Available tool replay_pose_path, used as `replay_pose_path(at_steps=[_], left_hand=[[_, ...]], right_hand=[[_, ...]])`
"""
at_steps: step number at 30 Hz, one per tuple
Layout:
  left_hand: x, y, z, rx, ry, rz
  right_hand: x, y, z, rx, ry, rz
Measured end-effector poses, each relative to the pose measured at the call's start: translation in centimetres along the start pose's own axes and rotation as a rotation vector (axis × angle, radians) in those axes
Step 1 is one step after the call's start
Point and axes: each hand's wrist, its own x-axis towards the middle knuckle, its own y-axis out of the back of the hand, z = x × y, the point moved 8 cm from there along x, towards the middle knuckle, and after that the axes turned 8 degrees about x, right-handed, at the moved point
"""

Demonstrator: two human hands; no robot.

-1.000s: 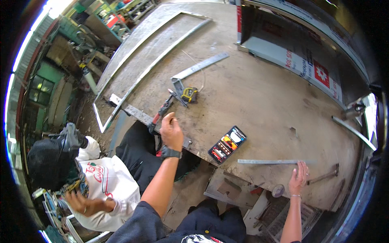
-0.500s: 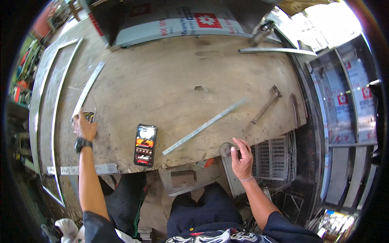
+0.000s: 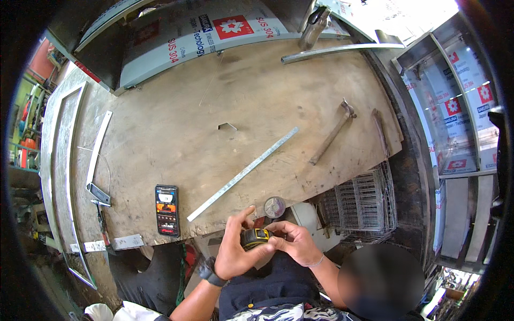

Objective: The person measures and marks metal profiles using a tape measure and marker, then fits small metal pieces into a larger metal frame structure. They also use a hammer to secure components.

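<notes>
Near the front edge of the workbench (image 3: 257, 96), my left hand (image 3: 233, 251) is wrapped round a black and yellow tape measure (image 3: 254, 238). My right hand (image 3: 300, 243) pinches its right end, with thumb and fingers closed there. Whether any blade is pulled out is hidden by the fingers. Just beyond my hands stands a small round container (image 3: 274, 207). A flat metal strip (image 3: 243, 174) lies diagonally on the bench. To its left rests a phone (image 3: 167, 210) with its screen lit.
A hammer (image 3: 332, 134) lies at the right, a small bent metal piece (image 3: 227, 127) mid-bench. Farther left are a square-like tool (image 3: 99, 155), tin snips or pliers (image 3: 103, 224) and a metal frame (image 3: 69, 150). A film-covered metal cabinet (image 3: 187, 45) stands behind; wire racks (image 3: 364, 206) stand right.
My left hand has come from the bench's left side to the front middle with the tape measure. My right hand has moved left and down to meet it. The view has shifted.
</notes>
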Motion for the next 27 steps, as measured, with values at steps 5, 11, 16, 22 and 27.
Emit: replay_pose_path(at_steps=[5,11,16,22,27], left_hand=[[2.5,-5.5,-2.8,-0.446,0.543,-0.444],[8.4,-6.5,0.8,0.366,0.147,-0.133],[11.5,-4.0,2.0,0.538,0.054,0.144],[14.2,-4.6,2.5,0.453,0.178,0.195],[15.3,-4.6,2.2,0.39,0.133,0.222]], right_hand=[[1.5,3.9,-2.9,-0.19,0.083,-0.088],[5.2,9.3,-5.1,-0.243,-0.104,-0.087],[10.5,13.3,-11.0,-0.168,-0.118,-0.162],[14.5,9.8,-12.5,-0.378,0.057,-0.251],[15.3,9.6,-12.2,-0.161,0.079,-0.267]])
